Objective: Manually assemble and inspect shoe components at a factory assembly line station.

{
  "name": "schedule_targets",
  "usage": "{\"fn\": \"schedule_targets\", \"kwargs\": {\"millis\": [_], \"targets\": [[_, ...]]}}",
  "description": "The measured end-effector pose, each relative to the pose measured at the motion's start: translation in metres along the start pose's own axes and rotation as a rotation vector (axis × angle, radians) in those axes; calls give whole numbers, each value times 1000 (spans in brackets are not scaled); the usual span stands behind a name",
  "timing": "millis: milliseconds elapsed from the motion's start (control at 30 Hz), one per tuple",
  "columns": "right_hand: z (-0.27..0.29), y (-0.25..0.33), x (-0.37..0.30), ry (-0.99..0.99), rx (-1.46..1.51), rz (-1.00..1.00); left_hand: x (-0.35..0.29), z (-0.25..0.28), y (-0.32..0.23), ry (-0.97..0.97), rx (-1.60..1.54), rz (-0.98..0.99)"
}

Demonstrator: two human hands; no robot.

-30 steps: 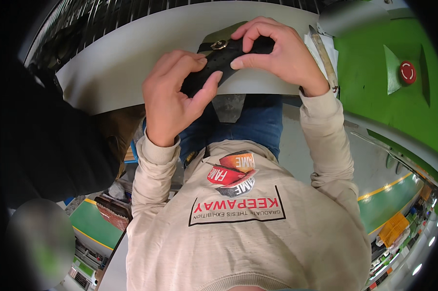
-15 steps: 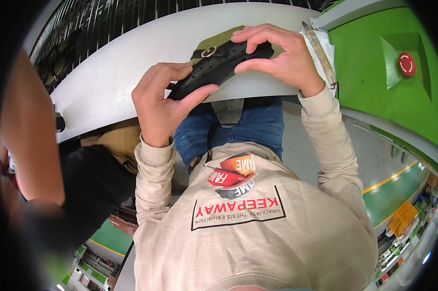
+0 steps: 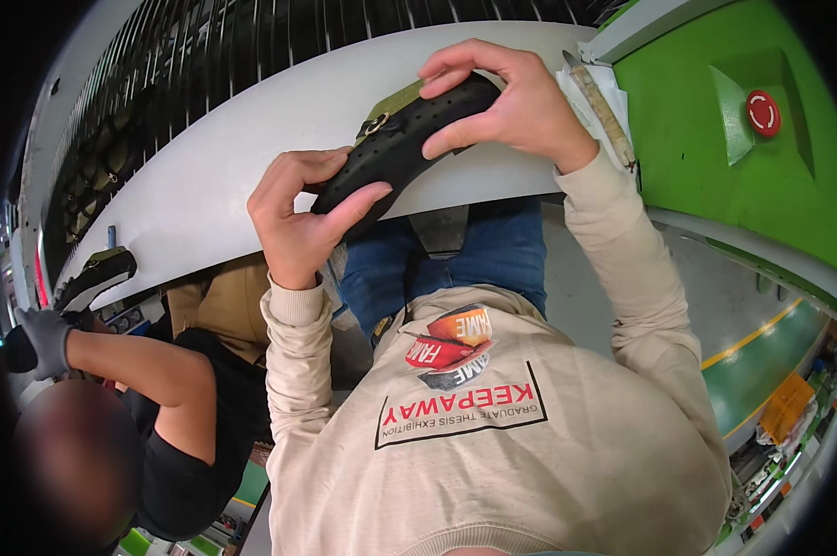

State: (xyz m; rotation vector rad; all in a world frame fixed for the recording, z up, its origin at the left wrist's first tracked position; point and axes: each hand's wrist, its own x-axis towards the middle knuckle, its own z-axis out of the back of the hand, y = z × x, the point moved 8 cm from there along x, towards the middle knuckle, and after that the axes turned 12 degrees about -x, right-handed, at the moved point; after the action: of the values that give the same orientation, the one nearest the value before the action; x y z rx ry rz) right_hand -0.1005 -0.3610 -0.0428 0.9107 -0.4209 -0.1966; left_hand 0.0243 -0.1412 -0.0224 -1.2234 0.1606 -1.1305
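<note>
A shoe with a black, hole-dotted sole side [image 3: 395, 153], an olive upper and a strap with a round metal buckle is held tilted above the near edge of the white table [image 3: 224, 181]. My left hand [image 3: 300, 211] grips its lower left end, thumb on the near side and fingers on the far side. My right hand [image 3: 520, 107] clasps the upper right end, thumb underneath and fingers over the top. Much of the olive upper is turned away from me.
A knife-like tool with a wrapped handle [image 3: 602, 107] lies on white paper at the right, beside a green machine housing [image 3: 678, 102] with a red push button [image 3: 763, 113]. A co-worker's gloved hand [image 3: 46, 341] is at left, near another shoe [image 3: 103, 269]. Metal bars run behind the table.
Both hands, still on the shoe, have shifted slightly left, and the shoe is tilted more steeply. The co-worker's arm at left has swung back, bringing a gloved hand and another shoe into view.
</note>
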Motion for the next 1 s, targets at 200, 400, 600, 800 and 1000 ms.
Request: {"fn": "schedule_targets", "kwargs": {"millis": [200, 400, 600, 800, 1000], "targets": [[-9, -3, 12, -63, 88, -10, -7, 8, 13, -65, -11, 4], [-11, -6, 22, -123, 62, -54, -7, 9, 14, -98, -41, 33], [-8, -14, 15, -161, 8, -75, -16, 12, 2, -126, -65, 68], [3, -32, -15, -346, -80, -212, -63, 15, -14, -144, -150, 5], [-48, 106, -12, -28, -476, 395, -120, 19, 25, -310, -628, 290]]}}
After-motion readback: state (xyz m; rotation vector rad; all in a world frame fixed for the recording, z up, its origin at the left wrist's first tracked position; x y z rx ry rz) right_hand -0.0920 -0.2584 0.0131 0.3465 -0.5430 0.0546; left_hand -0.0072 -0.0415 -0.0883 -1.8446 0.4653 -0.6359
